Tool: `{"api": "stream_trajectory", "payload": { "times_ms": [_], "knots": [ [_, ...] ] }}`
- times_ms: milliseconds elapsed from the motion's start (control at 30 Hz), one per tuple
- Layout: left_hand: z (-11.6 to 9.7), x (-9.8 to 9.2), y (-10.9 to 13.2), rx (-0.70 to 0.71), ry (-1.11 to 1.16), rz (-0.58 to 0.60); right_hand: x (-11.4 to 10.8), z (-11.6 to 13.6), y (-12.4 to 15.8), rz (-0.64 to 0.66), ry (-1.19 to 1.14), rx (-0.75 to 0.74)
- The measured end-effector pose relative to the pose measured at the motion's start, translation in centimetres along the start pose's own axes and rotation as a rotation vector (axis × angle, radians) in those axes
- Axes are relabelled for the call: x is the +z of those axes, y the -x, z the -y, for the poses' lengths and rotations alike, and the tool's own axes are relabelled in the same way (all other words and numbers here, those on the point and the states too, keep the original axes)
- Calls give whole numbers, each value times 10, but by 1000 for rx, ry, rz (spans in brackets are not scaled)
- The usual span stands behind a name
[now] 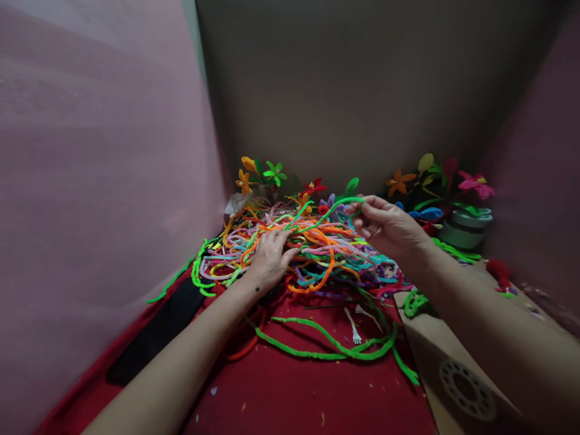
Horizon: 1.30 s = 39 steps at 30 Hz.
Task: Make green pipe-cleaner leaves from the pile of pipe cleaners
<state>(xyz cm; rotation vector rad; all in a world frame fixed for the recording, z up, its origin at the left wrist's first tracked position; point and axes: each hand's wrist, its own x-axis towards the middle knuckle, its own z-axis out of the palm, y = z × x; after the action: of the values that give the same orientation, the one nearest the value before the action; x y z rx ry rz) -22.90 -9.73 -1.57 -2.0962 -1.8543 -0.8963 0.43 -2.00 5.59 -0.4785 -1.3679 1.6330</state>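
Observation:
A large tangled heap of fuzzy pipe cleaners in orange, pink, green, teal and purple lies in the middle. My left hand rests on its near left part, fingers stretched over the strands and thumb apart. Above the heap's right side, my right hand pinches the end of a bright green pipe cleaner. That strand runs down leftward into the heap near my left fingertips. Longer green pipe cleaners lie curved on the red cloth in front. Two white frayed-tip pieces lie near them.
Pipe-cleaner flowers stand behind the heap. At the right back, more flowers rise by a pale green pot. A dark flat object lies at left. Pink fabric hangs at the left side; a grey wall closes the back.

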Motion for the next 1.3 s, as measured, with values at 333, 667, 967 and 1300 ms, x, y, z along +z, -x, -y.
{"api": "stream_trajectory", "payload": {
  "times_ms": [333, 667, 967, 1300],
  "knots": [
    [-22, -34, 5, 110, 92, -94, -2, 27, 38, -154, 5, -21],
    [-72, -64, 49, -461, 1023, 783, 6, -16, 103, -210, 346, 279],
    [-78, -37, 64, -83, 439, 803, -2, -28, 109, -258, 341, 351],
    [-80, -41, 68, 78, 246, 736, -7, -28, 110, -273, 342, 328]
  ]
}}
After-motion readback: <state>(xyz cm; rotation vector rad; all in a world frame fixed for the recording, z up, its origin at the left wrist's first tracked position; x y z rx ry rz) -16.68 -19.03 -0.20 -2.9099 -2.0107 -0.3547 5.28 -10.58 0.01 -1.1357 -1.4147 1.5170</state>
